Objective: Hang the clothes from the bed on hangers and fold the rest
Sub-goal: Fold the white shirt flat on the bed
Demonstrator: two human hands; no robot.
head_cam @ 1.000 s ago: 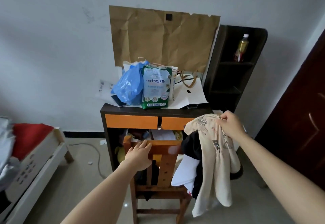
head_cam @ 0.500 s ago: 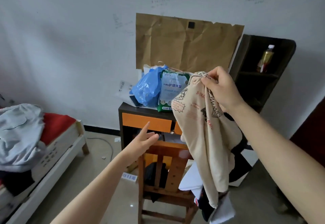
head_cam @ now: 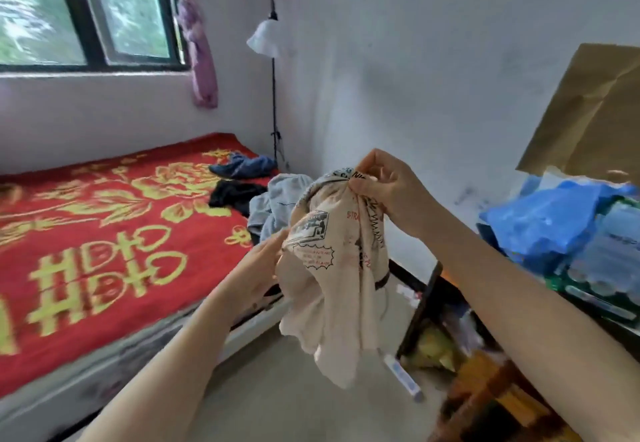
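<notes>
The right hand [head_cam: 384, 195] holds the cream printed T-shirt [head_cam: 332, 289] up in the air beside the bed [head_cam: 104, 233], with its fingers pinched on the top edge. The left hand [head_cam: 256, 268] touches the shirt's side with straight fingers. A blue garment [head_cam: 242, 166], a black garment [head_cam: 232, 193] and a pale blue garment [head_cam: 273, 206] lie at the bed's far right corner.

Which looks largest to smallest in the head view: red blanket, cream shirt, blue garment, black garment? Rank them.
1. red blanket
2. cream shirt, though nearness to the camera enlarges it
3. blue garment and black garment: look alike, not ranked
</notes>
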